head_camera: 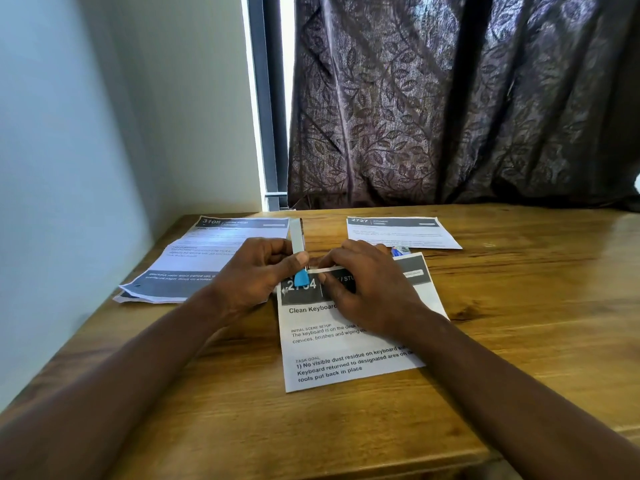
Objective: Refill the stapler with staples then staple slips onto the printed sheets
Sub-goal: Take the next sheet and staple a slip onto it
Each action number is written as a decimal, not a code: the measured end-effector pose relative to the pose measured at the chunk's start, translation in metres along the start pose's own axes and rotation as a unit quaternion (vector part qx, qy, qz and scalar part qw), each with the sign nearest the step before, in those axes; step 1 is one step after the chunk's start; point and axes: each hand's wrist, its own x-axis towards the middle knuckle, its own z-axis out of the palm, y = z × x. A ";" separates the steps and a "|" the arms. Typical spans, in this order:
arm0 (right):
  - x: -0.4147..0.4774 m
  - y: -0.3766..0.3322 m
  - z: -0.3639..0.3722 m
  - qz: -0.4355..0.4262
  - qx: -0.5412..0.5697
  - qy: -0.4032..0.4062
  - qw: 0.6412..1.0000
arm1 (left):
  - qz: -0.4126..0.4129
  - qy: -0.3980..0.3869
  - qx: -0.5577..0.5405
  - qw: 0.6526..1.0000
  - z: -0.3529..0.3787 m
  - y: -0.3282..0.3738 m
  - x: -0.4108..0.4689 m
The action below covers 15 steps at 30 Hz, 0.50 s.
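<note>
My forearms run up from the near edge of the wooden desk [519, 341] to the printed sheet [346, 372] headed "Clean Keyboard", which lies flat under my right hand [367, 289]. That hand's fingertips are pinched together on a thin white strip [327, 269], which I take to be a row of staples, though it could be a slip; I cannot tell. My left hand [256, 271], just beside the right, is closed around the stapler [298, 249], which stands tilted with its grey arm pointing away from me and its blue tip [301, 278] down on the sheet's dark header.

What worries me is the strip. My grip on it is light, and if it meets the stapler's channel crooked it may snap or jam. The stapler is also balanced on its tip, so a push from the right could make it skid on the paper.

Beyond my left hand lies a folded sheet numbered 3108 [207, 251]. Beyond my right is a small blue packet [401, 251], then a sheet numbered 2727 [401, 233]. The desk is glossy. Past it are a pale wall [86, 133], a strip of window frame [266, 98] and a dark leaf-patterned curtain [450, 98].
</note>
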 end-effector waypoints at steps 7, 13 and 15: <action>0.001 0.003 0.000 -0.001 0.023 0.009 1.000 | 0.001 0.111 -0.024 0.994 -0.004 -0.007 0.004; 0.002 0.006 0.002 0.002 0.026 0.021 0.999 | 0.058 0.240 0.291 0.924 -0.029 -0.022 0.011; 0.002 0.006 0.002 0.004 0.032 0.031 0.999 | 0.048 0.218 0.366 0.903 -0.034 -0.024 0.009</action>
